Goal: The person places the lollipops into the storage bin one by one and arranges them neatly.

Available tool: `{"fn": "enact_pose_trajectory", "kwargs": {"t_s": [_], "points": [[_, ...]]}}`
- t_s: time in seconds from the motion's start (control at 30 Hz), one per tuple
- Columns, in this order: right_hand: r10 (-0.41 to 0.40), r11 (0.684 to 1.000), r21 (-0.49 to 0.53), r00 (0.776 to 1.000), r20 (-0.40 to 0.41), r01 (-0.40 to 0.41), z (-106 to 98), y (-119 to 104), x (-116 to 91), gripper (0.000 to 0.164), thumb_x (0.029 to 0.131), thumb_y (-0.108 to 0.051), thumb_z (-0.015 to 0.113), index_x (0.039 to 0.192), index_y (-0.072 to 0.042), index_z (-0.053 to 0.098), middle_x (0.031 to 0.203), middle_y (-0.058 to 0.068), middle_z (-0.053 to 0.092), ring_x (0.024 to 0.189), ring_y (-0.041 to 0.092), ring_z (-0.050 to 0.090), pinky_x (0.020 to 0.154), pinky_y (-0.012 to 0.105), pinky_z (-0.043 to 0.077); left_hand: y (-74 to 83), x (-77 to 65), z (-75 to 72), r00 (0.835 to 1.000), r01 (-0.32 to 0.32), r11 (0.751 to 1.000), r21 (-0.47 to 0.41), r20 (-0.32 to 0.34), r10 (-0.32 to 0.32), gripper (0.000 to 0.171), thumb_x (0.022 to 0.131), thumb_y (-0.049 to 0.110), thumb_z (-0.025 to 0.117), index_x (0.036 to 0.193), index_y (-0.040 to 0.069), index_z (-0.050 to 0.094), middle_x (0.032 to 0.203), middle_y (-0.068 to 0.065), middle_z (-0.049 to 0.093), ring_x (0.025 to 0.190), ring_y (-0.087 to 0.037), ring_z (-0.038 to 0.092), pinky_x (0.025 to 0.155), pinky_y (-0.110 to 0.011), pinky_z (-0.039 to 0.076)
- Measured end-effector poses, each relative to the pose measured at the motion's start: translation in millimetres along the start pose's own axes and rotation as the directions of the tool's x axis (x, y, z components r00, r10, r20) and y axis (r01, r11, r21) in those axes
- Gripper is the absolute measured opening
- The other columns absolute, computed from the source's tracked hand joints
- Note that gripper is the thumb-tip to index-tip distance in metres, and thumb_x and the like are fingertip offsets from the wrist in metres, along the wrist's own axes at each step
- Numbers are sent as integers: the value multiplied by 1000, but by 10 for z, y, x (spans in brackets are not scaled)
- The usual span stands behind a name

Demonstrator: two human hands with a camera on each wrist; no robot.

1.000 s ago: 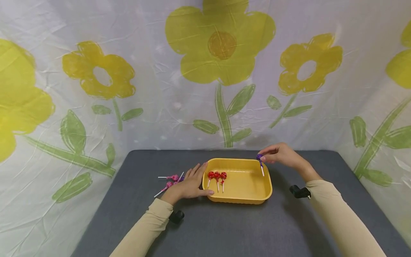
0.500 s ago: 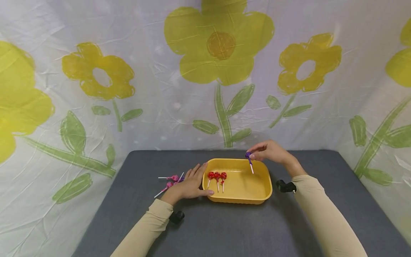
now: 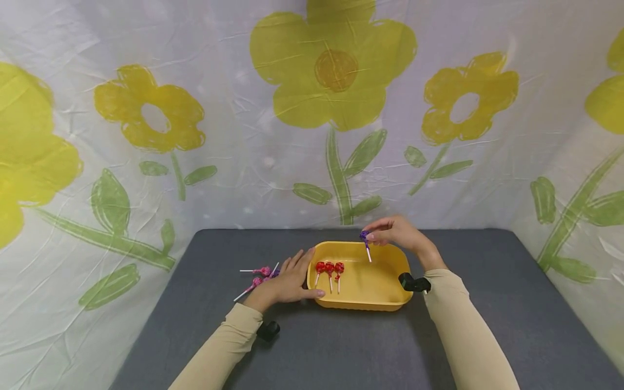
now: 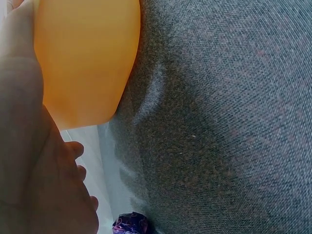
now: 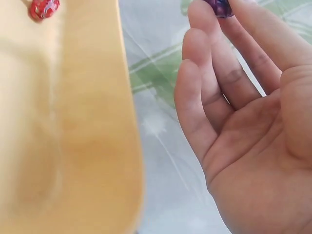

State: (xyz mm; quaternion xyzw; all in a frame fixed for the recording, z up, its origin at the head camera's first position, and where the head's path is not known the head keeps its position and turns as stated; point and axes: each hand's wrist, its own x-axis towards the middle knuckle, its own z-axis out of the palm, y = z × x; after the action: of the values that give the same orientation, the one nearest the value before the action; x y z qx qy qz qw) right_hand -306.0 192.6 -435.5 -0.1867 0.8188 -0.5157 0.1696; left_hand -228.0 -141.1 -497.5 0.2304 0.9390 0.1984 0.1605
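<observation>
- Pinched by the wrapped head in the right hand point(image 3: 397, 234): a purple-wrapped lollipop point(image 3: 364, 236), above the far side of the yellow tray point(image 3: 375, 281), white stick slanting down
- Gripping with thumb and fingertips closed on the candy; ring and little fingers loosely bent, apart from it
- Reaching in from the right, back of the hand toward the head camera, forearm in a beige sleeve point(image 3: 468, 330)
- Laid along the tray's left side: left hand point(image 3: 291, 283), fingers extended and slightly spread, thumb over the near left corner, touching rather than clasping
- Lined up inside the tray's left part: three red-wrapped lollipops point(image 3: 330, 267), sticks toward the near edge
- Lying on the grey table point(image 3: 341, 352) beside the left hand: pink-wrapped lollipops point(image 3: 257, 281), partly hidden by it
- Visible in the left wrist view: a purple candy head point(image 4: 130, 223) on the table, mostly covered by the hand in the head view
- Visible in the right wrist view: right palm, concealed from the head camera; only the lower part of the pinched candy in frame
- Behind the table: white cloth point(image 3: 268, 179) with yellow flowers
</observation>
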Motion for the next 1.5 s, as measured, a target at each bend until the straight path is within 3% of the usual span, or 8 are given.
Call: {"fn": "enact_pose_trajectory", "kwargs": {"t_s": [0.37,0.87,1.1,1.5], "points": [[4,997,82,1000,11,-5,189,115,7,34,91,-21,73,118,-2,70,90,-8,78,94,39,69,84,53,56,9,-3,4,1000,6,1000,-5,-8,-6,118,81,75,59,160,18,-8,170,-2,0,157,-31,-2,125,-58,2],[48,987,154,998,41,-54,370,240,25,36,90,-19,73,118,2,69,94,-2,79,102,42,69,88,60,54,-4,4,13,1000,16,1000,-3,4,-16,119,80,78,57,160,21,-10,170,-2,-1,157,-30,-3,125,-58,1],[48,986,158,998,44,-54,415,292,41,40,90,-19,74,123,1,68,101,4,79,98,34,73,86,55,57,-11,14,23,1000,12,1000,1,0,-12,119,80,79,56,160,21,-10,170,-3,0,157,-30,-3,125,-57,1],[63,990,121,994,90,-74,486,366,63,35,91,-21,72,120,0,70,104,10,78,95,35,74,83,48,60,3,10,9,1000,15,1000,-14,10,-15,119,81,78,57,160,20,-11,170,-5,-1,157,-30,-4,125,-58,1]]}}
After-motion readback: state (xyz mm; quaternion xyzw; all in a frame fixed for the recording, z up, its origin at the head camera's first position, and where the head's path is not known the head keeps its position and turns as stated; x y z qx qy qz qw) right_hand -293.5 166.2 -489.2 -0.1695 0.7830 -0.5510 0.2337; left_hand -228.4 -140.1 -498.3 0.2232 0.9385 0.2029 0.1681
